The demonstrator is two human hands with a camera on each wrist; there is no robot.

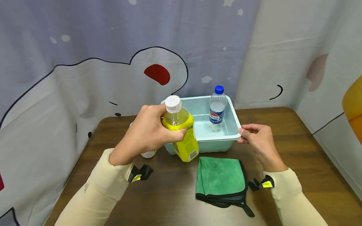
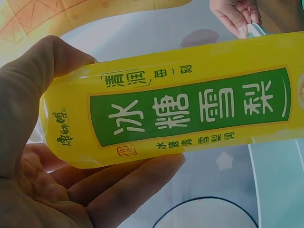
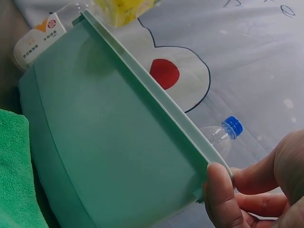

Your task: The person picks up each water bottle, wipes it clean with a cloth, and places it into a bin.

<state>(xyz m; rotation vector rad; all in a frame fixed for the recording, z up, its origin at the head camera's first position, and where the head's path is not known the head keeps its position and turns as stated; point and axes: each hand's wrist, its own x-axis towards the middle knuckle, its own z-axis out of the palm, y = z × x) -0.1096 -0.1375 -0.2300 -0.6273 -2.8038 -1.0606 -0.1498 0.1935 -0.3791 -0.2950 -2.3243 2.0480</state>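
Note:
My left hand (image 1: 151, 130) grips a yellow-labelled drink bottle (image 1: 185, 138) with a white cap, tilted in front of the left side of a pale green plastic basin (image 1: 213, 145). In the left wrist view the thumb and fingers wrap the label (image 2: 190, 102) from both sides. My right hand (image 1: 256, 139) pinches the basin's front right corner; the right wrist view shows thumb and fingers on the rim (image 3: 161, 102). Inside the basin stands a clear bottle (image 1: 217, 110) with a blue cap and a blue label.
A folded green cloth (image 1: 222, 177) with black edging lies in front of the basin. Mostly hidden behind my left hand is a white bottle (image 3: 40, 40), left of the basin. Patterned curtain (image 1: 113, 37) hangs behind the wooden table (image 1: 147, 201).

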